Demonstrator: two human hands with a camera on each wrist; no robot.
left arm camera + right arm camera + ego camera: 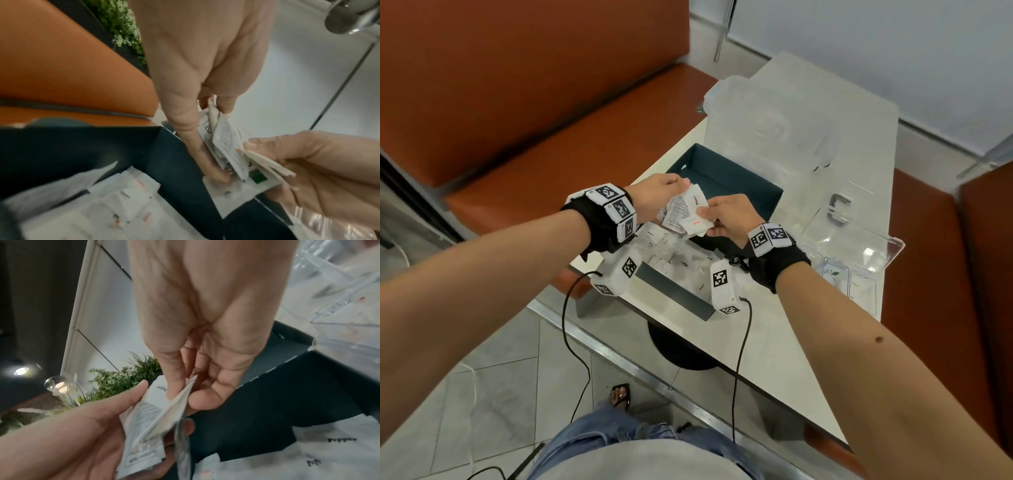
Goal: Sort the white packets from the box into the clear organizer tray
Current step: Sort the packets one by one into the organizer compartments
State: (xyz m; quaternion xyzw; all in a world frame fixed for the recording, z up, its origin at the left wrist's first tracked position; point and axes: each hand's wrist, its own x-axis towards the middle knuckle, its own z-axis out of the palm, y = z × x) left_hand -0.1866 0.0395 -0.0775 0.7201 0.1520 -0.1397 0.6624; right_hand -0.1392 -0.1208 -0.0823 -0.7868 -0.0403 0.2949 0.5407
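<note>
Our left hand (659, 192) grips a fanned bunch of packets (685, 212) above the box (726, 178), and our right hand (729, 214) pinches a few off its front. More packets lie in the box. We should peel off one kind at a time, pinching by the edges, then carry them to the tray (859, 240) at three o'clock.

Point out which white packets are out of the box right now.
The fanned bunch of packets held between the left hand and right hand, above the dark box. The other packets lie loose inside it.
</note>
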